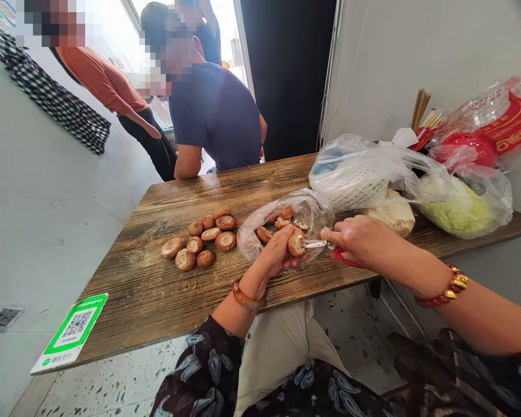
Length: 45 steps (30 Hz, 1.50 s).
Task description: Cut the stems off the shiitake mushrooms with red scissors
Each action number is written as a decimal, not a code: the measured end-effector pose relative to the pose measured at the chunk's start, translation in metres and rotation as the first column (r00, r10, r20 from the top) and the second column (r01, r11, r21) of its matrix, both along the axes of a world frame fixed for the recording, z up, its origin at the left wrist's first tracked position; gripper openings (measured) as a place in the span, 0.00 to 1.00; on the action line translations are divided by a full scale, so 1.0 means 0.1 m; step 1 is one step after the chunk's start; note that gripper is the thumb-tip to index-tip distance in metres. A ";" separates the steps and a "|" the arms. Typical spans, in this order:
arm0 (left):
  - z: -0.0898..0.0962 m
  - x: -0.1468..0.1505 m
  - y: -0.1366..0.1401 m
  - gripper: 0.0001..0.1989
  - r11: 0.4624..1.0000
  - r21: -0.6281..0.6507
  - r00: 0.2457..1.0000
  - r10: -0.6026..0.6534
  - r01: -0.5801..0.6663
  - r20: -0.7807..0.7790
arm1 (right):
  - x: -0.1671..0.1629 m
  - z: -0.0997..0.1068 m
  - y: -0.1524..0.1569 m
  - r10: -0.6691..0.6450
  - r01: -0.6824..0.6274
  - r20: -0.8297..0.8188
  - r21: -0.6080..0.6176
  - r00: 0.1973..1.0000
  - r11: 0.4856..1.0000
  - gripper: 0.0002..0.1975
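My left hand (278, 250) is closed around a brown mushroom (297, 243), its pale underside turned to the right. Red-handled scissors (316, 244) are gripped in my right hand (364, 240), and their blades reach the stem side of that mushroom. A small pale piece (325, 233) shows by my right fingertips; it could be a cut stem, but I cannot tell. Just beyond my left hand lies an open clear plastic bag (249, 231) with several mushrooms (284, 214) in it. Loose mushrooms (206, 259) sit grouped on the wooden table (143, 278) to the left.
At the right stand a plastic bag with white netting (351, 179), a pale bagged lump (393, 213), a bagged cabbage (458, 205), wooden skewers (420, 109) and red packaging (510, 124). A QR-code card (72, 330) lies at the table's left corner. A person in dark blue (219, 116) leans at the far edge.
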<state>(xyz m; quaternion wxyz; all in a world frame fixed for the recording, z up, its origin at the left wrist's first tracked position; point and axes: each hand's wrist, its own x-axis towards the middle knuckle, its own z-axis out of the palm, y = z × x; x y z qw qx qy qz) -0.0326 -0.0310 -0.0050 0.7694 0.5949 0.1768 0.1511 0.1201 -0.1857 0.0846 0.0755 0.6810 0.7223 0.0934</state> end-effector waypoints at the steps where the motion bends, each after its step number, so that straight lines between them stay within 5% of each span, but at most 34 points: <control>1: 0.00 0.00 0.00 0.26 1.000 -0.001 1.000 -0.002 0.002 0.002 | 0.00 -0.01 0.00 0.001 -0.001 -0.008 -0.006 1.000 1.000 0.09; 9: 0.01 0.00 0.00 0.24 0.999 -0.050 1.000 0.013 -0.012 0.007 | 0.03 -0.18 -0.07 -0.073 0.072 -0.099 -0.013 0.992 0.997 0.12; 24: 0.05 0.03 0.02 0.22 0.963 -0.245 0.944 0.183 -0.115 0.276 | 0.08 -0.53 -0.06 -0.127 0.223 -0.422 0.186 0.898 0.957 0.20; 34: 0.03 0.03 0.01 0.24 0.974 -0.174 0.936 0.193 -0.146 0.294 | 0.02 -0.59 0.04 -0.075 0.228 -0.608 0.179 0.791 0.957 0.21; 37: 0.05 0.03 0.00 0.24 0.974 -0.142 0.934 0.213 -0.179 0.287 | 0.02 -0.63 0.09 -0.053 0.207 -0.784 0.097 0.618 0.974 0.22; 41: 0.05 0.02 0.00 0.23 0.976 -0.106 0.936 0.215 -0.192 0.280 | 0.03 -0.70 0.15 -0.183 0.176 -0.972 -0.156 0.146 0.972 0.28; 45: 0.03 0.03 0.00 0.22 0.979 -0.088 0.936 0.203 -0.186 0.288 | 0.04 -0.73 0.14 -0.308 0.096 -0.919 -0.339 -0.246 0.936 0.32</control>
